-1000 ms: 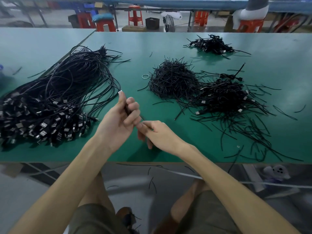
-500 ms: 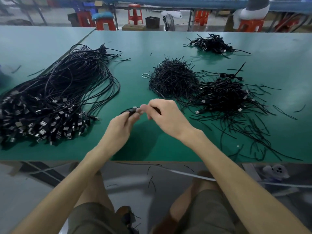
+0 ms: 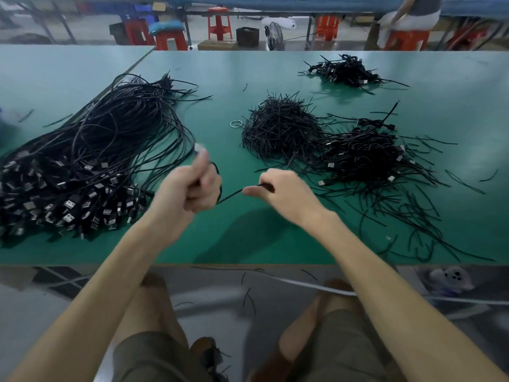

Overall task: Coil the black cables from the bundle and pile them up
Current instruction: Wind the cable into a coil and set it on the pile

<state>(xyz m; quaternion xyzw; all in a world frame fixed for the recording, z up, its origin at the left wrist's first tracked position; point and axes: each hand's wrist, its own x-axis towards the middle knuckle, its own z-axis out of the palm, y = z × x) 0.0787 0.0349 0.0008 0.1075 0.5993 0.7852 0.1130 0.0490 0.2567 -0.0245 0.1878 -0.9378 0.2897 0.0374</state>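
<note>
A big bundle of long black cables [image 3: 91, 155] with silver USB plugs lies on the left of the green table [image 3: 248, 238]. My left hand [image 3: 187, 191] is a blurred fist gripping one black cable [image 3: 230, 194], its plug end sticking up above the thumb. That cable runs right to my right hand [image 3: 281, 194], which pinches it between thumb and fingers. Both hands hover above the table's front middle. A pile of coiled cables [image 3: 366, 158] lies to the right.
A heap of short black ties [image 3: 281, 128] sits centre, with a small ring [image 3: 236, 124] beside it. Another small cable pile [image 3: 344, 71] lies far right. Loose ties [image 3: 413, 216] litter the right front. Red stools [image 3: 219, 23] and a seated person [image 3: 413, 15] are behind.
My hands have drawn apart: the left swung up and left into a fist, the right moved right, stretching the cable between them. A second ago they met lower, near the table's edge.
</note>
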